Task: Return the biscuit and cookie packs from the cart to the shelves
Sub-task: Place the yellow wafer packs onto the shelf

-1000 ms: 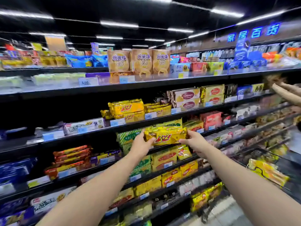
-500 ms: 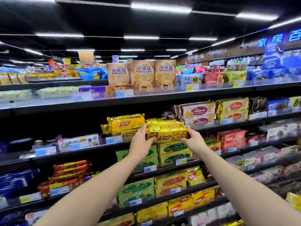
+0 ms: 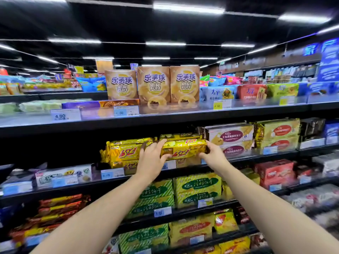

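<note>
A yellow biscuit pack (image 3: 185,148) with red "3+2" lettering lies lengthwise on the second shelf (image 3: 183,170) from the top, on top of another pack of the same kind. My left hand (image 3: 151,159) grips its left end, fingers curled over the top edge. My right hand (image 3: 213,155) holds its right end. More packs of the same yellow kind (image 3: 126,150) are stacked just to the left. The cart is out of view.
Mini Puff boxes (image 3: 153,85) stand on the top shelf. White and gold wafer packs (image 3: 231,137) sit right of the held pack. Green and yellow biscuit packs (image 3: 197,187) fill the shelf below, red boxes (image 3: 275,173) to the right, orange packs (image 3: 58,208) lower left.
Both hands have lifted the yellow pack from in front of a lower shelf up onto the stack on the second shelf. The view has tilted upward, and the cart has left the frame.
</note>
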`<state>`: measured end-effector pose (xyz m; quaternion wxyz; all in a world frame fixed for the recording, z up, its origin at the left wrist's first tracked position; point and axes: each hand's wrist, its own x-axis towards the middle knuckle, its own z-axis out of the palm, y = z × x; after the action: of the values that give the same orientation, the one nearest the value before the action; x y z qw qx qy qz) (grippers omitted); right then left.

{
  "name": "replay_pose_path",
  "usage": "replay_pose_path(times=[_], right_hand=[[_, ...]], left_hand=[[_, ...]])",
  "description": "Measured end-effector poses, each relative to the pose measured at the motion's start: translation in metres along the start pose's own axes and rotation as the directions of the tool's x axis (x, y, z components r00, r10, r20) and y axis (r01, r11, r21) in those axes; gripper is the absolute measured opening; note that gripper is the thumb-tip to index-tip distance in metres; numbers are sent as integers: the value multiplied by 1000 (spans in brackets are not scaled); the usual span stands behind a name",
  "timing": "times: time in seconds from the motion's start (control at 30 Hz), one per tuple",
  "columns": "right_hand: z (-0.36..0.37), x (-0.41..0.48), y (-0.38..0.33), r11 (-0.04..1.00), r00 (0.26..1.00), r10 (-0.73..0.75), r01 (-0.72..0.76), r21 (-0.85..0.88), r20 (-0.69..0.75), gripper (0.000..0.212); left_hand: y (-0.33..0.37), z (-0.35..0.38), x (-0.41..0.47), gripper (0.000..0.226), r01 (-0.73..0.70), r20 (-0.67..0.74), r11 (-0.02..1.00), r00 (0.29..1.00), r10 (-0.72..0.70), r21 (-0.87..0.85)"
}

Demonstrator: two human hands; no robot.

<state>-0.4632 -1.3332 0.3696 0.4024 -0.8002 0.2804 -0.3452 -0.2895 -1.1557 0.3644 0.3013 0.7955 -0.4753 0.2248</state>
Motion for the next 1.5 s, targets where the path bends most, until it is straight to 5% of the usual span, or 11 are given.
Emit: replay_pose_path(times=[0.13, 0.27, 0.4, 0.67, 0.83, 1.5], right_hand=[[-4, 22, -5, 998, 1000, 15, -17, -66, -24, 64], [-2, 42, -8, 988, 1000, 21, -19, -154, 14, 26], [5, 53, -5, 957, 995, 76, -53, -286, 71, 15], [6, 55, 1, 886, 997, 6, 30, -463, 76, 28], [8, 46, 1, 848, 995, -92, 103, -520, 48, 16], [9, 16, 12, 900, 977, -212, 205, -384, 25, 10]], left_hand=[[2, 4, 16, 57, -10, -24, 977, 1000, 15, 212], [2, 7, 26, 59, 47, 44, 961, 997, -61, 273], [1, 11, 36, 58, 30, 128, 956, 989, -70, 293], [0, 5, 44, 77, -44, 244, 907, 968, -66, 418], [5, 12, 43, 81, -31, 220, 884, 972, -82, 466], [26, 27, 18, 65, 7, 37, 865, 999, -30, 501]])
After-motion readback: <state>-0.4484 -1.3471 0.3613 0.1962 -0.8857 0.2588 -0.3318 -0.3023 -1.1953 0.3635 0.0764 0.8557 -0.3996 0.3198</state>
